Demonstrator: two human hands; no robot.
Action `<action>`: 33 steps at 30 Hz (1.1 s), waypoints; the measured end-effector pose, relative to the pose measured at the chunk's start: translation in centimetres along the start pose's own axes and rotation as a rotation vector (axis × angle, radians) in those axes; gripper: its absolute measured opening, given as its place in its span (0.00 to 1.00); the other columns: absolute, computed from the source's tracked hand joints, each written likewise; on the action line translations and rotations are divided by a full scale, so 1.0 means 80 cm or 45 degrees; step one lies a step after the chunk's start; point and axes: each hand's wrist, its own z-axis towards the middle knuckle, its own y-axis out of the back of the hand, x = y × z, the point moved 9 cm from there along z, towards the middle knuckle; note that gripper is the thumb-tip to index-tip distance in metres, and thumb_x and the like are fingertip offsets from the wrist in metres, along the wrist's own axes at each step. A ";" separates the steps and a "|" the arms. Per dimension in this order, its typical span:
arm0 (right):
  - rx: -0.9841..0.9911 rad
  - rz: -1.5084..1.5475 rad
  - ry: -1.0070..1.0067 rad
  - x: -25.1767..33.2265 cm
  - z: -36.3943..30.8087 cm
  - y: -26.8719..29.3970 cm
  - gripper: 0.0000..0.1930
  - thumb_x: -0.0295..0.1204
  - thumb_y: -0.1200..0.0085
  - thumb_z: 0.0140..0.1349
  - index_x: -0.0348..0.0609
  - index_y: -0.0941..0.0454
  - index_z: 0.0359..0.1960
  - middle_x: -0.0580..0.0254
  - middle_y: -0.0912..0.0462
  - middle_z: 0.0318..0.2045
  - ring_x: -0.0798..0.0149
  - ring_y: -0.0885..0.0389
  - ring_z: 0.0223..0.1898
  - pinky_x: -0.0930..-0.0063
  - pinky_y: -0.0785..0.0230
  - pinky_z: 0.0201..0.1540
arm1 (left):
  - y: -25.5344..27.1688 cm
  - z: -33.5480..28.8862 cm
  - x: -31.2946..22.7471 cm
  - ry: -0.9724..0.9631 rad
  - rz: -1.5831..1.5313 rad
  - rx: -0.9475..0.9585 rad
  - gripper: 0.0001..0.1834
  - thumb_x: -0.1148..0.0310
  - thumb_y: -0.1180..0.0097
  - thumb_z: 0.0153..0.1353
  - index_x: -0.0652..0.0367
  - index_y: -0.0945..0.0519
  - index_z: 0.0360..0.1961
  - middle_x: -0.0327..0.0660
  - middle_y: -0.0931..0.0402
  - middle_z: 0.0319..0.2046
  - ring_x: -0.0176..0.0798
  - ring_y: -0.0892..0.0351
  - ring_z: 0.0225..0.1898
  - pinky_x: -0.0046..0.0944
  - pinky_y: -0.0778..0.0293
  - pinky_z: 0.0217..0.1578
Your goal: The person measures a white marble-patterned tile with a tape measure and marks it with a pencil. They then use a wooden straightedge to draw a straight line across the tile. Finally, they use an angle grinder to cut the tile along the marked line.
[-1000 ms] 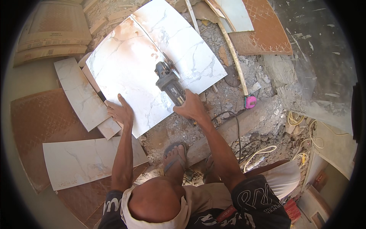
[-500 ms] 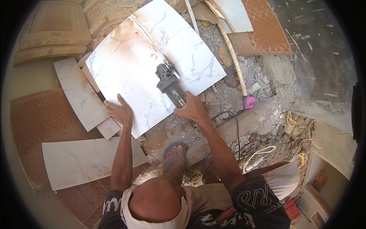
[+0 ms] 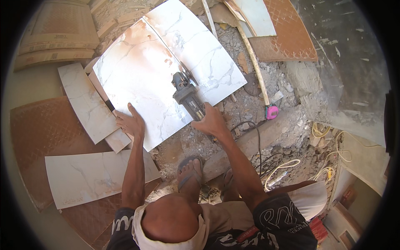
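A large white marble-look tile point(image 3: 129, 87) lies tilted in front of me, with reddish dust across its upper part. A straight cut line runs down from its far edge to the disc of a dark angle grinder point(image 3: 189, 98). My right hand point(image 3: 211, 120) is wrapped round the rear of the grinder body. The grinder's disc stands on edge at the line, its lower rim hidden. My left hand point(image 3: 131, 121) rests at the tile's near left edge, thumb and fingers spread. Whether any fingertips reach under the edge cannot be seen.
Offcut tiles point(image 3: 98, 177) and brown tile backs point(image 3: 46, 137) lie left, near stacked cartons point(image 3: 58, 41). A pink tape measure point(image 3: 272, 112) sits by a wooden stick point(image 3: 255, 62) on rubble. A black cable point(image 3: 259, 146) trails right of my sandalled feet point(image 3: 191, 173).
The grinder and my right hand have shifted slightly toward me and to the right along the cut line. My left hand has stayed in place on the tile.
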 end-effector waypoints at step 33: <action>-0.045 0.024 -0.005 -0.029 -0.037 0.000 0.30 0.39 0.33 0.43 0.31 0.24 0.46 0.42 0.16 0.34 0.45 0.15 0.38 0.57 0.24 0.45 | 0.001 -0.001 -0.002 0.018 -0.010 0.034 0.47 0.35 0.62 0.70 0.65 0.48 0.73 0.56 0.40 0.61 0.57 0.40 0.61 0.63 0.39 0.56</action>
